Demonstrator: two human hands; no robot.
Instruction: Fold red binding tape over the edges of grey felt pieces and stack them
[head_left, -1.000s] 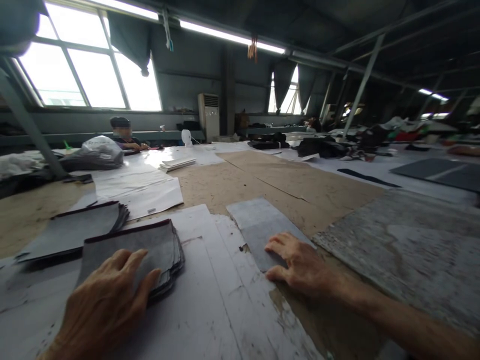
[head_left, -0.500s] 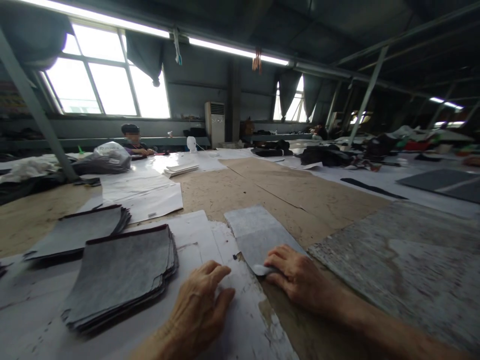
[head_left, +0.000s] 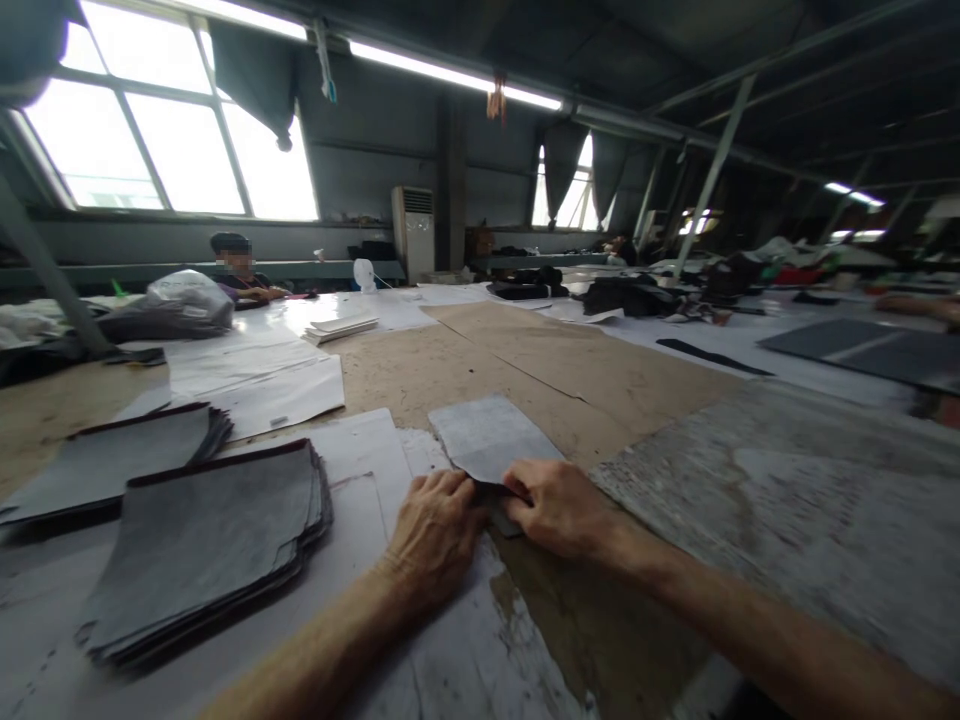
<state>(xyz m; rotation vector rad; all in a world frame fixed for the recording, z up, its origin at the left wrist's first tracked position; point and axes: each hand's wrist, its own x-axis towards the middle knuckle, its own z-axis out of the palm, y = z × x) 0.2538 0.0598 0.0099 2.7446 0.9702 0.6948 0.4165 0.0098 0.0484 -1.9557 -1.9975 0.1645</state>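
Partly hidden left hand (head_left: 437,530) — can't tell fingers' grip | right hand (head_left: 559,505) — fingers pinching grey piece (head_left: 495,437)

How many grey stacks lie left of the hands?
2: the near stack, closer to the left hand; the far stack, just beyond and farther left. Others may be hidden.

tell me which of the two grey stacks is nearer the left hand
The front stack, lower in the picture, is nearer the left hand; the other stack lies beyond it, farther to the left.
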